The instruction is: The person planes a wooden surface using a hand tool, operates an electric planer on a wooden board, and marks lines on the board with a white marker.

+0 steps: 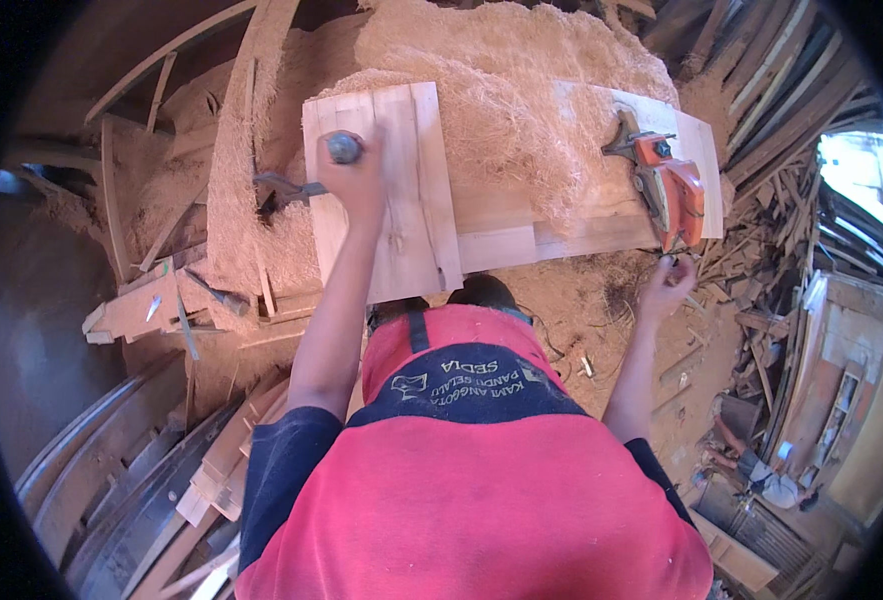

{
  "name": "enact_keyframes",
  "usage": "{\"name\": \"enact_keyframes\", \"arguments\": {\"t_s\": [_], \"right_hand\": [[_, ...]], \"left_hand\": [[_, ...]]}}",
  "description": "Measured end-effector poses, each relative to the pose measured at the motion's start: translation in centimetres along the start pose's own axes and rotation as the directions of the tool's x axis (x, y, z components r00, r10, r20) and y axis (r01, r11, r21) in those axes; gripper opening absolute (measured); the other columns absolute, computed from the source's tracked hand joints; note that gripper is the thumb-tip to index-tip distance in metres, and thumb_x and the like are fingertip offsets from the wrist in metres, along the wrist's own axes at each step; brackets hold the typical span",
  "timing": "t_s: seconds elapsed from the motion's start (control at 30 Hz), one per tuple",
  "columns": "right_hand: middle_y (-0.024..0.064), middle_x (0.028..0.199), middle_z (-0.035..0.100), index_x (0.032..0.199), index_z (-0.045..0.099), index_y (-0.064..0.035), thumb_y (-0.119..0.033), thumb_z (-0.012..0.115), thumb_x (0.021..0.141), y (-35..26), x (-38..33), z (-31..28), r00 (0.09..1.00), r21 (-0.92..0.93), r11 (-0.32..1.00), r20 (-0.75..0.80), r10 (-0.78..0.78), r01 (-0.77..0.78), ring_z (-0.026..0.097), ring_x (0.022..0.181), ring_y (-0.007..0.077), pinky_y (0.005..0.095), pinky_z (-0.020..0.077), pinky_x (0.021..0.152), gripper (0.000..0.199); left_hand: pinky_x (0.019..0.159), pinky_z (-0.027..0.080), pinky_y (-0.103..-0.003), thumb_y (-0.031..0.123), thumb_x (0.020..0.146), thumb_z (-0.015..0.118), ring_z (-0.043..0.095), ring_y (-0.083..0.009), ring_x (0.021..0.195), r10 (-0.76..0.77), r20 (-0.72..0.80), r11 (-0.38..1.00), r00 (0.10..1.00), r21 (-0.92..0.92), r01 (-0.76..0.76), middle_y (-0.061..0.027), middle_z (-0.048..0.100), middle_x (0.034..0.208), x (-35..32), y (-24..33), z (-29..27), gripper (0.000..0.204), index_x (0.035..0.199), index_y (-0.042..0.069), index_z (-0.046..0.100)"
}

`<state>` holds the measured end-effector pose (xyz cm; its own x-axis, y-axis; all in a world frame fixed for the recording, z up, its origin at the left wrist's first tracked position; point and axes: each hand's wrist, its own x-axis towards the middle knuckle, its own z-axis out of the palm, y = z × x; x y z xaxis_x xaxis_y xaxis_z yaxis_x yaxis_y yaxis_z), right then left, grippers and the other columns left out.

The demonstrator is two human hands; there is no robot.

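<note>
Evidently printed: pale lettering (471, 378) on the red shirt's (501, 490) dark band. Left hand (359, 188) closed round a grey-ended tool (343, 147) over a flat rectangular board (411, 190), pale with darker grain streaks, at the bench's left. Orange power planer (683, 195) rests rightward beside curly shavings (501, 100); right hand (668, 284) just below it, fingers partly curled, hold impossible to tell.

Room opens along the near edge of the plank (496, 245), between board (411, 200) and planer (675, 190); heaped shavings (521, 100) block behind.
</note>
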<state>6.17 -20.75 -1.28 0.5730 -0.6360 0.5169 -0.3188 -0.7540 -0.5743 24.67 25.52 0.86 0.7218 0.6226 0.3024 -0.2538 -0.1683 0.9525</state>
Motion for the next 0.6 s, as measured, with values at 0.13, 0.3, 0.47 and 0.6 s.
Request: {"name": "enact_keyframes", "arguments": {"t_s": [0.13,0.3,0.47,0.6], "right_hand": [[0.0210,0.119,0.062,0.131,0.055,0.0056,-0.038,0.076,0.089,1.4,7.5,0.3,0.994,-0.002,0.994,0.017,-0.112,0.112,0.057,0.113,0.0343,0.0449,0.0457,0.098,0.064],[0.0234,0.124,0.061,0.134,0.055,0.0009,-0.042,0.076,0.087,4.0,12.5,1.5,0.914,-0.059,0.976,0.368,-0.173,0.209,0.054,0.118,0.0398,0.0495,0.0424,0.102,0.067],[0.0136,0.095,0.067,0.121,0.059,0.0001,-0.025,0.075,0.091,6.1,17.9,3.7,0.643,0.311,0.923,0.663,-0.383,0.228,0.065,0.086,0.0250,0.0376,0.0522,0.080,0.043],[0.0028,0.083,0.065,0.110,0.062,-0.0029,-0.014,0.071,0.093,6.9,19.6,4.7,0.465,0.346,0.865,0.872,-0.153,-0.363,0.060,0.066,0.0104,0.0250,0.0480,0.057,0.023]], "left_hand": [[0.056,0.041,-0.024,0.012,0.081,0.082,0.049,-0.0067,0.059,-0.129,-0.012,0.992,0.992,-0.001,0.129,0.0018,0.056,0.065,1.1,-3.6,-0.5,0.027,0.069,0.005,0.059],[0.055,0.044,-0.025,0.008,0.081,0.078,0.057,-0.0091,0.060,-0.251,0.344,0.951,0.905,-0.085,0.296,0.0000,0.059,0.065,2.2,-2.7,-3.4,0.021,0.071,0.007,0.060],[0.097,0.044,-0.037,0.025,0.085,0.082,0.053,-0.0202,0.112,0.042,0.112,0.915,0.993,0.396,-0.083,-0.0119,0.055,0.123,-3.5,-0.9,-4.5,0.062,0.132,0.001,0.050],[0.089,0.045,-0.035,0.026,0.092,0.074,0.053,-0.0204,0.103,-0.092,-0.236,0.887,0.967,0.422,0.187,-0.0112,0.057,0.113,-17.6,-0.3,-5.4,0.049,0.126,-0.002,0.053]]}}
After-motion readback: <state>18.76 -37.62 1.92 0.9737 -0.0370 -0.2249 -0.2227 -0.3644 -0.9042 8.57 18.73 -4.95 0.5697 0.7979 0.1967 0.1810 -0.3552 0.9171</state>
